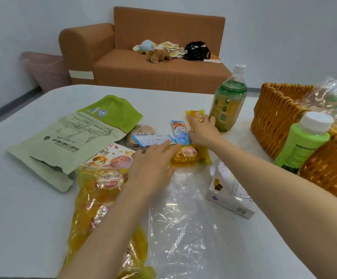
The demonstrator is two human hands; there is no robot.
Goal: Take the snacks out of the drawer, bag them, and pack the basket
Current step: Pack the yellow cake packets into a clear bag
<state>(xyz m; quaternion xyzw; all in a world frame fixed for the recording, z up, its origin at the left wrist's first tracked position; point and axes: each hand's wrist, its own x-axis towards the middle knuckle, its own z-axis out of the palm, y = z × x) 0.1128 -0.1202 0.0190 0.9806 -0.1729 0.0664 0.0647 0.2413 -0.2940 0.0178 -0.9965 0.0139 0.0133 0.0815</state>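
Beside basket rim (280,87), 2 hands (151,164) (203,131)

Both forearms stretched forward. The left hand (151,162) lies palm down, fingers straight together; the right hand (203,131) is farther out, palm down, fingers spread.

Scattered snack packets (189,157) and flat clear bag (183,228) beside wicker basket (274,121)

white table (22,218) bears snacks (189,158), bottle (228,105), basket (274,121).
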